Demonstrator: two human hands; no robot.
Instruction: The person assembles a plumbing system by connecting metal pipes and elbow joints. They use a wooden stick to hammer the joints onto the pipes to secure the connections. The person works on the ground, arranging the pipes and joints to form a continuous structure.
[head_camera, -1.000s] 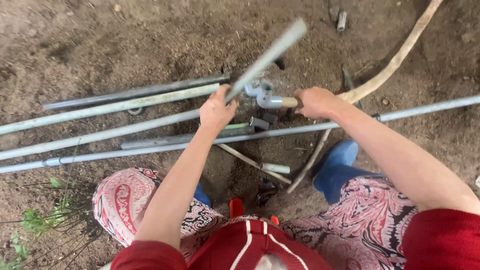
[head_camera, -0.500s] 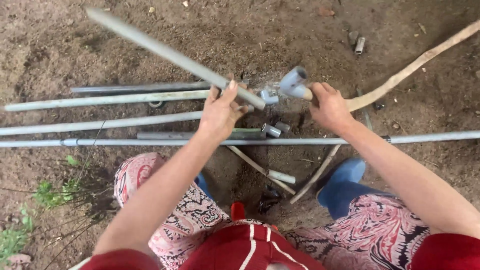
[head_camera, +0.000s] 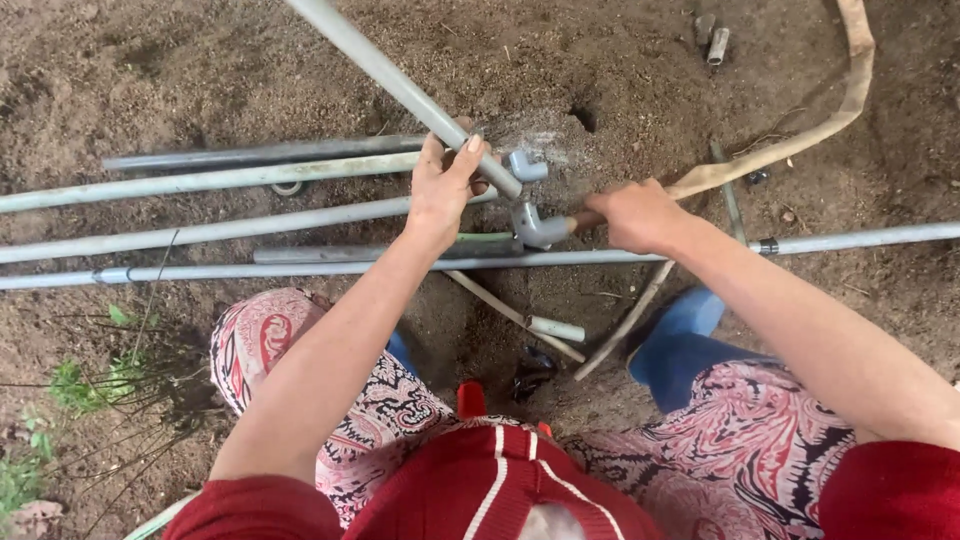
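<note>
Your left hand (head_camera: 445, 190) is clenched on a grey pipe (head_camera: 400, 85). The fingers (head_camera: 432, 158) wrap over its upper side and the thumb closes from the right, so the pipe passes through the closed fist near its lower end. That end carries a small grey fitting (head_camera: 527, 166) just beyond your thumb. The pipe's long axis runs diagonally, from the fitting near the centre up and to the left, leaving the top edge of the view; it is raised clear of the soil.

Your right hand (head_camera: 637, 215) is clenched on a brown handle (head_camera: 585, 220); only a short stub shows beyond the fist. That stub points left and meets a grey elbow fitting (head_camera: 537, 228), which sits just below the held pipe's end, between your two hands. Whether the two fittings touch cannot be told.

Beneath your hands, several long grey pipes (head_camera: 200, 235) lie side by side on bare soil (head_camera: 150, 70), running left to right. A flat tan hose (head_camera: 800, 140) curves away to the upper right. A blue boot (head_camera: 680, 345) stands below your right forearm.
</note>
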